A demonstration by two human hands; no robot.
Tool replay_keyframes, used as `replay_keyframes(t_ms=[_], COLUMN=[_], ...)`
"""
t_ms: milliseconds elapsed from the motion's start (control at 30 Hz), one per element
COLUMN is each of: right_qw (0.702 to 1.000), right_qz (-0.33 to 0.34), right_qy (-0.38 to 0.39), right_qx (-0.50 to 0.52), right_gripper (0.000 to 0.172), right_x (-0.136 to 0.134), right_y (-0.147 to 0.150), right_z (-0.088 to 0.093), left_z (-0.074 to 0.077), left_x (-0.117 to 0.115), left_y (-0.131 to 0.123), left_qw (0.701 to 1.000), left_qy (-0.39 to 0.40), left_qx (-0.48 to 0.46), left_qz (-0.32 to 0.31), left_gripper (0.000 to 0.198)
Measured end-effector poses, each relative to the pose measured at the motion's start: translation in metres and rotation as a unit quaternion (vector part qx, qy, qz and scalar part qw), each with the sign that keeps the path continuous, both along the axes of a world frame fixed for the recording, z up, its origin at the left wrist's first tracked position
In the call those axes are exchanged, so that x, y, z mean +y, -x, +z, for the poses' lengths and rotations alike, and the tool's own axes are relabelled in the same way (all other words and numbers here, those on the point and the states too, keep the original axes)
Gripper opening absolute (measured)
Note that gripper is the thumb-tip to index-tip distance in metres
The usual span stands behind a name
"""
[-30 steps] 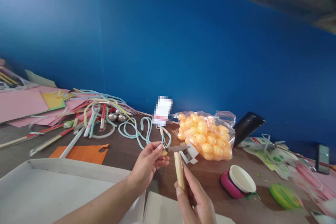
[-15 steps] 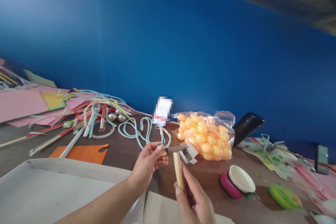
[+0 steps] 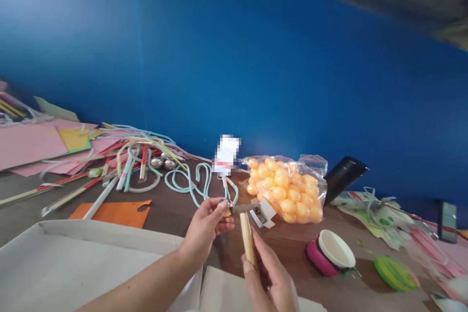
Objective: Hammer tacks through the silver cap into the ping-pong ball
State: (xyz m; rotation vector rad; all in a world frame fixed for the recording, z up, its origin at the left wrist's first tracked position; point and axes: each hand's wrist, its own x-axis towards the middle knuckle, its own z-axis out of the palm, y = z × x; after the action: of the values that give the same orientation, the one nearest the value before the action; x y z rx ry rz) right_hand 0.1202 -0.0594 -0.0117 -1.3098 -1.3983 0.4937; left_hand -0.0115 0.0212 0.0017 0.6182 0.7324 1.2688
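My left hand [image 3: 211, 219] is closed, pinching a small shiny silver ball [image 3: 224, 203] between thumb and fingers; a yellowish part shows beneath it. My right hand [image 3: 269, 275] grips the wooden handle of a hammer [image 3: 248, 241]. Its narrow dark metal head lies across the top of the handle, with one end right by the ball; whether they touch I cannot tell. Just behind the hammer head is a small open white box [image 3: 268, 209] of tiny dark metal pieces.
A clear bag of orange balls [image 3: 280, 185] lies by the blue wall. On the right are a pink-and-white cup [image 3: 325, 256], a green lid [image 3: 395, 273] and a phone [image 3: 448, 222]. A white tray [image 3: 109, 226], orange card [image 3: 109, 212] and tangled tubes [image 3: 139, 139] fill the left.
The hammer in my right hand has shifted very slightly left, toward the silver ball. My left hand stays almost in place, still pinching the ball.
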Motion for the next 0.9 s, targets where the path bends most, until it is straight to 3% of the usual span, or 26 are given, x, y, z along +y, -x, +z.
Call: replay_keyframes(t_ms=[900], right_qw=[1.0], right_qz=[-0.008], right_qy=[0.022], right_qx=[0.0], right_gripper=[0.041], right_x=[-0.0011], right_y=[0.0028], right_z=[0.0064], left_z=[-0.0059], left_x=[0.0029], left_y=[-0.0023], left_qw=[0.999], left_qy=[0.011], left_qx=[0.026], left_qz=[0.024], left_gripper=[0.033])
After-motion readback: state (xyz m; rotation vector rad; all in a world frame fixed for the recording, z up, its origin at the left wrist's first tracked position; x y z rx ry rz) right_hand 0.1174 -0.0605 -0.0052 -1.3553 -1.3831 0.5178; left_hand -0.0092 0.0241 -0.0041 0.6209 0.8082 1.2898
